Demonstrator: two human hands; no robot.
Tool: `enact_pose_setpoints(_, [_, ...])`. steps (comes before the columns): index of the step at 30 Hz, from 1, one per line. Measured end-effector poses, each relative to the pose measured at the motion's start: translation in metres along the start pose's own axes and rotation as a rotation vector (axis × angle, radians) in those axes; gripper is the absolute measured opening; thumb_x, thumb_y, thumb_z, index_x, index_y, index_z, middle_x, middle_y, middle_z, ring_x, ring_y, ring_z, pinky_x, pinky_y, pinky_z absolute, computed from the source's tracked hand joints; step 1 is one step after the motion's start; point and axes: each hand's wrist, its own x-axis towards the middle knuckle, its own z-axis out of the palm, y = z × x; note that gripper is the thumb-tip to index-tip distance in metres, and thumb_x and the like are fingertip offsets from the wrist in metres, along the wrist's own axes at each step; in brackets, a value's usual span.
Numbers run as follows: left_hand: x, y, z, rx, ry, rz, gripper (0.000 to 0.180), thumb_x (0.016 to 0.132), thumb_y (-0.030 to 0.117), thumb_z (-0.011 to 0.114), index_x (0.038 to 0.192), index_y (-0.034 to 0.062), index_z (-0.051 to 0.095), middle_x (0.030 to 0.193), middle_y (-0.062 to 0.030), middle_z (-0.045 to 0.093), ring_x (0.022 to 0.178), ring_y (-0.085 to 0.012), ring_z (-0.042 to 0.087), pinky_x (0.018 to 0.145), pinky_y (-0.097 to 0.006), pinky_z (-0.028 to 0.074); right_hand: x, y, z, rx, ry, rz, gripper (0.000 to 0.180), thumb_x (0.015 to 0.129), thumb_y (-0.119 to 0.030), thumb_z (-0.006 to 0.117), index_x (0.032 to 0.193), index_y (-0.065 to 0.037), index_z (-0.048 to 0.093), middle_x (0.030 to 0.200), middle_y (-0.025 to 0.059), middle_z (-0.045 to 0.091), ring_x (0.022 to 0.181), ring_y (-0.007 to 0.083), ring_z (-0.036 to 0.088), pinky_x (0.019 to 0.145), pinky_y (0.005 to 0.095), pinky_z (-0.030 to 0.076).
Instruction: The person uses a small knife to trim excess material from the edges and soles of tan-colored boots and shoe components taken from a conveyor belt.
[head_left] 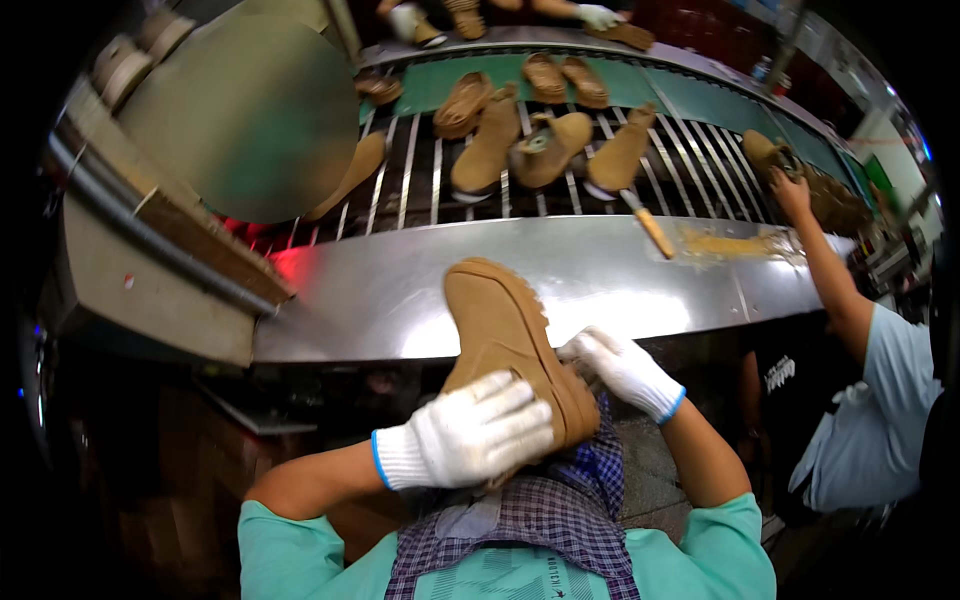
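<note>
A tan ankle boot (500, 335) is held tilted in front of my body, toe pointing away and its lugged sole facing right. My left hand (480, 430), in a white knit glove with a blue cuff, lies across the boot's upper near the heel and grips it. At the sole's heel edge is my right hand (620, 370), gloved the same way, its fingers bent together. What those fingers pinch, if anything, is hidden. Beyond the boot runs a shiny metal ledge (400, 290). A wooden-handled tool (653, 230) rests across the ledge's far edge.
Behind the ledge, a roller conveyor (405, 180) carries several tan boots (490, 150) and soles (463, 105). A large machine hood (240, 120) stands left, with red light beneath it. On the right, a co-worker's arm (825, 255) reaches to a boot. Other gloved hands (598, 16) work across the conveyor.
</note>
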Motion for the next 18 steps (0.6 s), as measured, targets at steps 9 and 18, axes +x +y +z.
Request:
enact_pose_setpoints(9, [-0.039, 0.026, 0.01, -0.027, -0.027, 0.145, 0.026, 0.09, 0.023, 0.072, 0.111, 0.0091, 0.079, 0.12, -0.0087, 0.074, 0.113, -0.0273, 0.072, 0.102, -0.043, 0.06, 0.047, -0.02, 0.022, -0.11, -0.065, -0.093, 0.062, 0.114, -0.047, 0.049, 0.141, 0.008, 0.058, 0.117, 0.0214, 0.072, 0.109, 0.0274, 0.072, 0.097, 0.04, 0.059])
enact_pose_setpoints(18, [-0.04, 0.018, 0.029, -0.039, -0.079, 0.216, 0.028, 0.094, 0.022, 0.069, 0.116, 0.0075, 0.077, 0.12, -0.0101, 0.073, 0.116, -0.027, 0.071, 0.104, -0.042, 0.06, 0.065, -0.035, 0.064, 0.583, -0.064, 0.155, 0.08, 0.107, -0.064, 0.055, 0.153, 0.002, 0.055, 0.143, 0.0244, 0.063, 0.13, 0.0295, 0.063, 0.104, 0.0401, 0.056])
